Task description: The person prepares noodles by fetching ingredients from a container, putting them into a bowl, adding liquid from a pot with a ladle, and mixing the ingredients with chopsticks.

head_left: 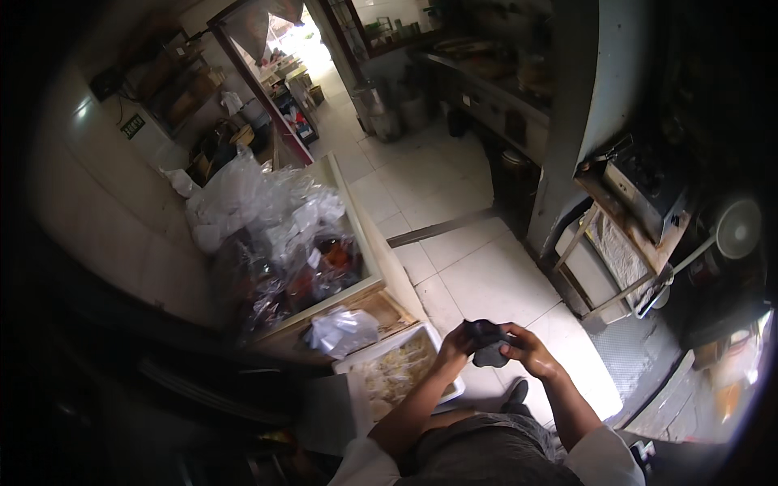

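Note:
In front of my body, above the tiled floor, both hands hold a small, dark, black-grey thing (pixel 489 355) with a wavy outline; its exact kind does not show. My left hand (pixel 456 343) grips its left side, with the fingers partly hidden behind it. My right hand (pixel 531 353) closes on its right edge, thumb towards me. Below and left of my left forearm stands a white tub (pixel 452 392) of pale, yellowish pieces under clear plastic.
A wooden-sided chest (pixel 375 281) at the left bears a heap of clear plastic bags (pixel 267 198). A silvery bag (pixel 344 330) rests at its near end. On the right stand a metal stove (pixel 640 190) on a small table and a white round-headed object (pixel 737 228). A doorway lies far ahead.

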### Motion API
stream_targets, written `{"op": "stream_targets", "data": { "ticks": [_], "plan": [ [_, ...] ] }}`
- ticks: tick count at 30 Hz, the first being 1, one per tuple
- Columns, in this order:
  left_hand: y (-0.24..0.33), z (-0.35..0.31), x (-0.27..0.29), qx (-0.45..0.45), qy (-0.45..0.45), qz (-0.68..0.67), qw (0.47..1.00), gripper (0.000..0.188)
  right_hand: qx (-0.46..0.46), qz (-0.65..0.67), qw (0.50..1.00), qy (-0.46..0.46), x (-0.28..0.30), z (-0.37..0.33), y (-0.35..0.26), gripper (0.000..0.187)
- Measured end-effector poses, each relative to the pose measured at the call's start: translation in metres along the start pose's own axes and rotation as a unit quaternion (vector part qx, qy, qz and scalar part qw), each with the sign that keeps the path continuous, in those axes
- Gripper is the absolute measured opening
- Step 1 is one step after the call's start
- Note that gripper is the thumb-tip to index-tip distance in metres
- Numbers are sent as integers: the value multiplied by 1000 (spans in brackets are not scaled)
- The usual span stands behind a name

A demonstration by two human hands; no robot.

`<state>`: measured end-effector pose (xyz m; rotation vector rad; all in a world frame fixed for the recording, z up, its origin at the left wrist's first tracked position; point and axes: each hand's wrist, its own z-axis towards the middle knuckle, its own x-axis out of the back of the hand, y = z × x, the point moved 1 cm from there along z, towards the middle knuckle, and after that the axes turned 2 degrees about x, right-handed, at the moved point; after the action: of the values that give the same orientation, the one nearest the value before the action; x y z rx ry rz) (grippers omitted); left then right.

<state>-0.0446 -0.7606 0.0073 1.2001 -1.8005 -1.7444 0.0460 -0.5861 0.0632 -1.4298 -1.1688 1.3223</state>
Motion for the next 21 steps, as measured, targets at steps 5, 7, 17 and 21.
{"op": "stream_targets", "data": {
  "ticks": [5, 7, 17, 21],
  "plan": [
    [27, 117, -86, -25, -23, 28, 999, 13, 68, 169, 972, 146, 131, 30, -4, 10],
    [31, 158, -96, -59, -1, -85, 995, 7, 84, 210, 963, 146, 169, 66, 3, 3],
    [198, 343, -26, -260, 167, 365, 878, 18, 122, 15, 988, -90, 224, 330, -99, 59],
    [257, 441, 27, -246, 144, 339, 897, 14, 101, -65, 985, -125, 225, 461, -133, 68]
  ]
}}
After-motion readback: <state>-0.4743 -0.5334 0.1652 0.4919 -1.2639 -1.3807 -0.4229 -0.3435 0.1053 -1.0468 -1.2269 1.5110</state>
